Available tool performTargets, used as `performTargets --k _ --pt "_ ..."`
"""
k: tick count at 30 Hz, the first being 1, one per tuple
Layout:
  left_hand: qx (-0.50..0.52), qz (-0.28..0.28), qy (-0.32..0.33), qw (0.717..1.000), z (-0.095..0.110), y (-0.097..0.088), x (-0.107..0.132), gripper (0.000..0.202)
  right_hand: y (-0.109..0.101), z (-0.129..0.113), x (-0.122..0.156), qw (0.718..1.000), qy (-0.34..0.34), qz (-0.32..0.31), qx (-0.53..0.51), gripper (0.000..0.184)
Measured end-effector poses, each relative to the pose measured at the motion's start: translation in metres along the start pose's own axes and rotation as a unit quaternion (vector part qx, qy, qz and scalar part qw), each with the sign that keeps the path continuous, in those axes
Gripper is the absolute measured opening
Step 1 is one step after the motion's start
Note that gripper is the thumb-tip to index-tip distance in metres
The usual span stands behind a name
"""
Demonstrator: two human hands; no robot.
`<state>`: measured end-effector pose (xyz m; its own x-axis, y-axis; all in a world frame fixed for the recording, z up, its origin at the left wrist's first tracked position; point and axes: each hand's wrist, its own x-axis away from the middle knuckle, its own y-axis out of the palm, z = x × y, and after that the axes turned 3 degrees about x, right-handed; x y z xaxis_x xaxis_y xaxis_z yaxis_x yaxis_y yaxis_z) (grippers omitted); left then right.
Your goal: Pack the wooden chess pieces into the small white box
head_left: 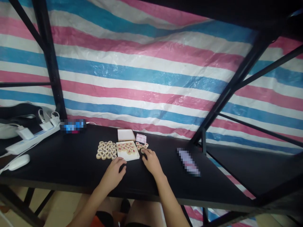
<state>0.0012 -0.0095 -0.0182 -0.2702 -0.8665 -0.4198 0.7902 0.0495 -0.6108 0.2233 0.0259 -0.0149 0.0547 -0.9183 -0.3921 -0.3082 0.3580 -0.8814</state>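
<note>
My left hand (114, 173) rests at the near left corner of an open white box (129, 156), its thumb apart from the fingers. Inside that box lie several round Chinese chess pieces (129, 151) with red characters. To its right my right hand (151, 162) reaches a small loose group of red-marked pieces (141, 146). Its fingertips touch or nearly touch the nearest chess piece (142, 151), with the thumb held apart. Left of the box, pieces with dark characters (106, 150) stand in neat rows, close to my left fingers.
Behind the white box sits a second shallow box part (126, 135), beside a pink-and-white card (141, 138). A blurred-out long item (188, 162) lies right on the black table (71, 167). At left are a power strip (33, 138), cables and a white mouse-shaped object (19, 162). Black metal posts (53, 72) frame the table.
</note>
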Motion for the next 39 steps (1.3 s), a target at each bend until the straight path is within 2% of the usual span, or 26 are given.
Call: performTargets --k 5,7,9,11,14,16,22,30,36,39 --pt "0.003 0.029 -0.018 0.999 0.001 -0.002 0.002 0.027 0.0 -0.001 0.014 0.998 0.038 0.039 -0.043 0.014" --pt "0.011 0.041 -0.032 0.999 0.001 -0.003 0.002 0.027 -0.003 -0.006 0.018 0.992 0.04 0.037 -0.118 0.012" --pt "0.029 0.023 -0.038 0.999 0.004 -0.005 0.001 0.024 -0.007 -0.016 0.022 0.976 0.037 0.041 -0.212 0.011" --pt "0.06 -0.009 -0.04 0.997 0.007 -0.008 -0.001 0.022 -0.009 -0.032 0.026 0.956 0.028 0.046 -0.289 0.018" --pt "0.124 -0.04 -0.042 0.991 0.013 -0.012 -0.003 0.024 -0.008 -0.059 0.032 0.927 -0.012 0.013 -0.374 0.031" --pt "0.156 -0.051 -0.044 0.985 0.016 -0.013 -0.004 0.026 -0.005 -0.071 0.035 0.915 -0.027 -0.002 -0.403 0.032" --pt "0.19 -0.068 -0.055 0.978 0.016 -0.013 -0.005 0.028 -0.002 -0.075 0.04 0.911 -0.032 0.003 -0.411 0.022" --pt "0.212 -0.065 -0.063 0.973 0.021 -0.017 -0.006 0.03 -0.006 -0.074 0.042 0.914 -0.056 0.002 -0.401 0.028" --pt "0.206 -0.071 -0.067 0.974 0.014 -0.013 -0.006 0.031 -0.004 -0.075 0.041 0.919 -0.021 0.002 -0.394 0.022" --pt "0.224 -0.057 -0.077 0.97 0.007 -0.009 -0.006 0.027 -0.003 -0.076 0.041 0.921 -0.005 -0.002 -0.388 0.016"
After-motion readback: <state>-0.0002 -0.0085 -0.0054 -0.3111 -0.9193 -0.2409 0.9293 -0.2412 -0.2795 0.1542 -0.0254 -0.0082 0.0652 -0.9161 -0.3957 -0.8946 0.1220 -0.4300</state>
